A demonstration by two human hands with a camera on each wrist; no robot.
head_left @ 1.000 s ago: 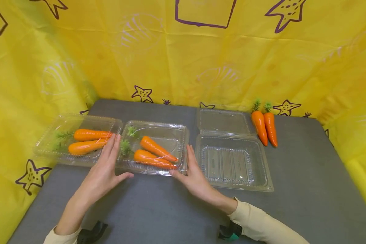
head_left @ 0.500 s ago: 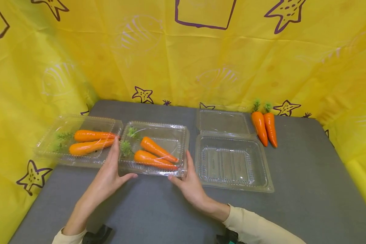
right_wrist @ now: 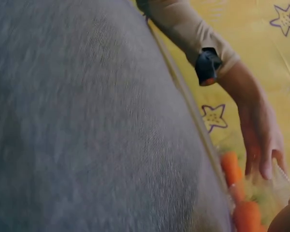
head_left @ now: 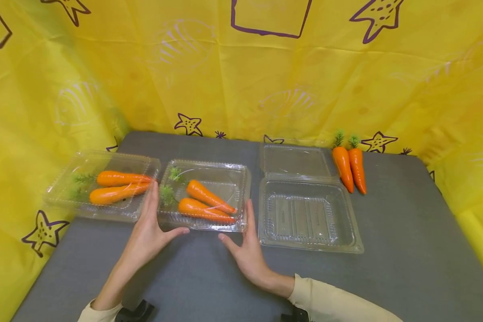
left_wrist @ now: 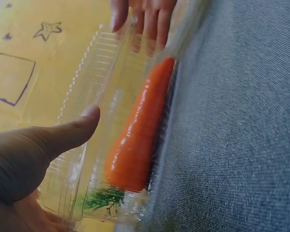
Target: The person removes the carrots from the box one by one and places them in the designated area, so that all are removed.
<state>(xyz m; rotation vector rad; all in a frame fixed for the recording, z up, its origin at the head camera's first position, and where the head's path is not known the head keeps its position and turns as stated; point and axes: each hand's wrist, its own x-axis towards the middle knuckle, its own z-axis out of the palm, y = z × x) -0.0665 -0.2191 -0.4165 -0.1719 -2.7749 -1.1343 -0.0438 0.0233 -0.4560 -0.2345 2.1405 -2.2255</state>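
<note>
Between my hands in the head view lies a closed clear plastic clamshell container (head_left: 229, 179) with two carrots (head_left: 209, 197) inside, their green tops at its left. My left hand (head_left: 145, 228) has straight fingers along its left side, in the gap beside another container, thumb spread towards the front. Along its right side my right hand (head_left: 250, 255) rests straight fingers, with the thumb apart from the front edge. The left wrist view shows the left thumb (left_wrist: 72, 135) before the container wall and one carrot (left_wrist: 140, 130) through the plastic.
A second closed clamshell container (head_left: 64, 188) with two carrots (head_left: 120, 194) stands at the left. At the right sits an open clamshell container (head_left: 302, 219), lid tipped back. Two loose carrots (head_left: 350, 167) lie at the back right, near the yellow patterned curtain (head_left: 241, 89).
My left hand has shifted slightly right and lower, into the gap between the containers. The right thumb has come away from the front edge. The containers have hardly moved.
</note>
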